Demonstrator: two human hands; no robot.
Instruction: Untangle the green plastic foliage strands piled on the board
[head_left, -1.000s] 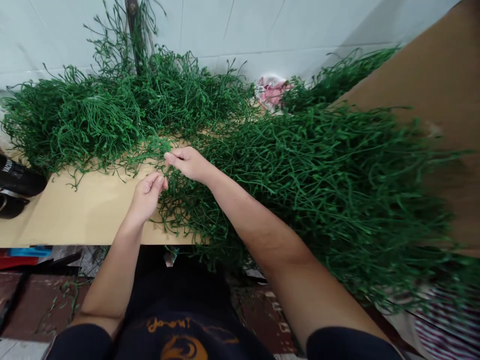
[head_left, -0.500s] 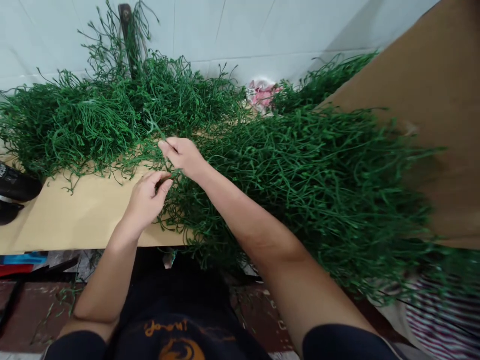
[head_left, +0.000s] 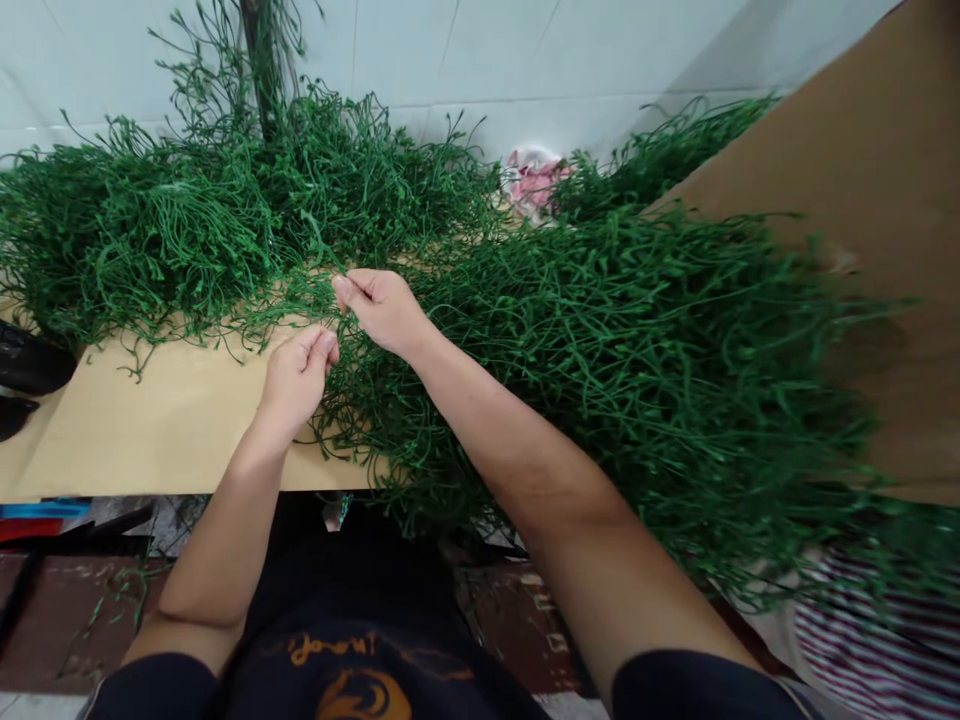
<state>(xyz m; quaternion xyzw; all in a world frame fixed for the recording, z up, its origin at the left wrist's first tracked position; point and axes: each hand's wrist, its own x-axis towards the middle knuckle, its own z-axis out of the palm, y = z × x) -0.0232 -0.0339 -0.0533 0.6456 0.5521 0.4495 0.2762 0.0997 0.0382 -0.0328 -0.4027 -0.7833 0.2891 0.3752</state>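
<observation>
Thin, curly green plant stems, apparently plastic, lie in a large tangled heap [head_left: 615,350] on the right and in another pile [head_left: 172,220] on the left. Between the two, my right hand [head_left: 379,308] pinches a green stem [head_left: 322,243], whose far end points up and left from the fingertips. Just below and to the left is my left hand [head_left: 296,372], thumb pressed to the curled fingers. Whatever lies in that pinch is too small to make out. Loose strands surround both hands.
Under the stems is tan cardboard [head_left: 165,420], with a tall brown board [head_left: 862,200] at right. A dark post [head_left: 262,90] stands in the left pile. Pink-and-white cloth [head_left: 536,185] sits by the tiled wall [head_left: 465,60]. Black objects [head_left: 30,360] lie at the left edge.
My left hand has moved up slightly, and its thumb and fingers have closed together. My right hand stays close by with the stem. The view has shifted a little.
</observation>
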